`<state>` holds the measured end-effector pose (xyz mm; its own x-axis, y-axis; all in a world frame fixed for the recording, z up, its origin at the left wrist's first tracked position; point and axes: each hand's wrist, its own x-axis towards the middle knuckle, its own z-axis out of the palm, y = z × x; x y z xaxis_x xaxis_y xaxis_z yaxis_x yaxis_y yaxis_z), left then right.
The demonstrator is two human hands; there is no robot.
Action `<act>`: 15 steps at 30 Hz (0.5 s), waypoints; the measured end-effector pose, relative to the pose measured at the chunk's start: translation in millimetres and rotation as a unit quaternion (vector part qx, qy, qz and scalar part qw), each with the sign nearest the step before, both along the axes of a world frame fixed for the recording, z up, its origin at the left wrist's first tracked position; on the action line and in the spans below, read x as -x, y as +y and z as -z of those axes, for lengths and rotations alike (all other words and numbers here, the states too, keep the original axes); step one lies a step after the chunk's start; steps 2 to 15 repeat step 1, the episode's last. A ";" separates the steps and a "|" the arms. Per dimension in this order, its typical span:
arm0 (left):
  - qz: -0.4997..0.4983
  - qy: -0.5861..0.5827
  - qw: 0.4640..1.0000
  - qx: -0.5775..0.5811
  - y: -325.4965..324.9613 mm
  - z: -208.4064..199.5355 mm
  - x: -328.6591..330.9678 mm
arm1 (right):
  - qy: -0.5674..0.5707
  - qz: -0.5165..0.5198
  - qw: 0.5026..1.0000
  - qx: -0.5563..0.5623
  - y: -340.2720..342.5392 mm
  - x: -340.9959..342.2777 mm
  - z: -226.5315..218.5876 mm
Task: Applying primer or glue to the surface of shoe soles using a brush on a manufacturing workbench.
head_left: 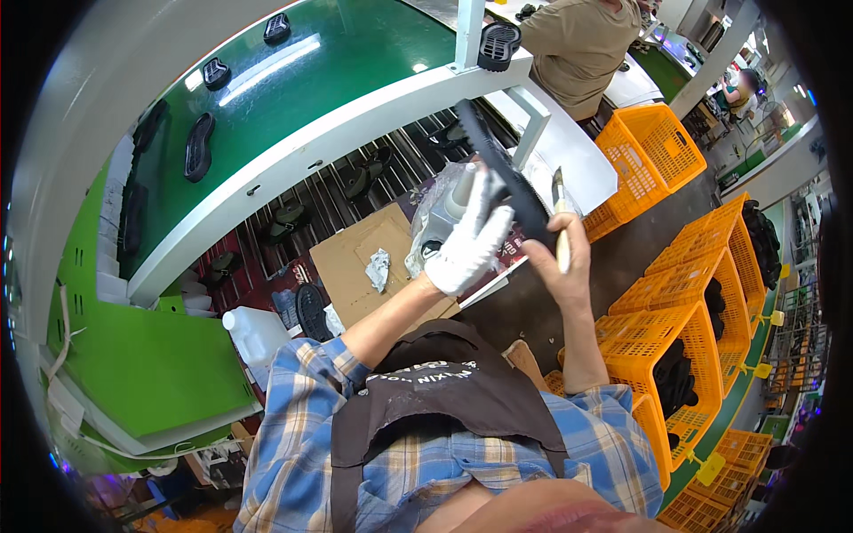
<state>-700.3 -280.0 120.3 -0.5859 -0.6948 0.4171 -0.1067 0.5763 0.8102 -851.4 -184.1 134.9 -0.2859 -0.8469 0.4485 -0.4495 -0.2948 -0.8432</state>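
My left hand (471, 244), in a white glove, grips a black shoe sole (526, 206) that is tilted up in front of me. My bare right hand (562, 266) is closed round a brush (563, 249) with a pale handle, beside the sole's lower end. Its thumb side is close to the sole; whether it touches cannot be made out. Just behind the glove stands a grey container (437, 218) wrapped in clear plastic, on a cardboard sheet (342, 253) with a crumpled white scrap (378, 269).
Several soles (198, 147) lie on the green conveyor (293, 89) behind a white frame beam (302, 173). Sandals (364, 173) sit on the lower rack. A white jug (253, 336) is at left. Orange crates (657, 333) line the right. A person (582, 49) is beyond.
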 end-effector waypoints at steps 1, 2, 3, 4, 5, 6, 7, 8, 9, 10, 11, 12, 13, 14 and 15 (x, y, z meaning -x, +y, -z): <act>-0.001 -0.002 1.000 -0.001 -2.3 1.6 -2.3 | -0.086 -0.022 0.996 0.000 -5.2 4.1 6.2; -0.001 -0.002 1.000 -0.001 -2.3 1.6 -2.3 | -0.086 -0.022 0.996 0.000 -5.2 4.1 6.2; -0.001 -0.002 1.000 -0.001 -2.3 1.6 -2.3 | -0.086 -0.022 0.996 0.000 -5.2 4.1 6.2; -0.001 -0.002 1.000 -0.001 -2.3 1.6 -2.3 | -0.086 -0.022 0.996 0.000 -5.2 4.1 6.2; -0.001 -0.002 1.000 -0.001 -2.3 1.6 -2.3 | -0.086 -0.022 0.996 0.000 -5.2 4.1 6.2; -0.001 -0.002 1.000 -0.001 -2.3 1.6 -2.3 | -0.086 -0.022 0.996 0.000 -5.2 4.1 6.2; -0.001 -0.002 1.000 -0.001 -2.3 1.6 -2.3 | -0.086 -0.022 0.996 0.000 -5.2 4.1 6.2; -0.001 -0.002 1.000 -0.001 -2.3 1.6 -2.3 | -0.086 -0.022 0.996 0.000 -5.2 4.1 6.2; -0.001 -0.002 1.000 -0.001 -2.3 1.6 -2.3 | -0.086 -0.022 0.996 0.000 -5.2 4.1 6.2; -0.001 -0.002 1.000 -0.001 -2.3 1.6 -2.3 | -0.086 -0.022 0.996 0.000 -5.2 4.1 6.2; -0.001 -0.002 1.000 -0.001 -2.3 1.6 -2.3 | -0.086 -0.022 0.996 0.000 -5.2 4.1 6.2; -0.001 -0.002 1.000 -0.001 -2.3 1.6 -2.3 | -0.086 -0.022 0.996 0.000 -5.2 4.1 6.2; -0.001 -0.002 1.000 -0.001 -2.3 1.6 -2.3 | -0.086 -0.022 0.996 0.000 -5.2 4.1 6.2; -0.001 -0.002 1.000 -0.001 -2.3 1.6 -2.3 | -0.086 -0.022 0.996 0.000 -5.2 4.1 6.2; -0.001 -0.002 1.000 -0.001 -2.3 1.6 -2.3 | -0.086 -0.022 0.996 0.000 -5.2 4.1 6.2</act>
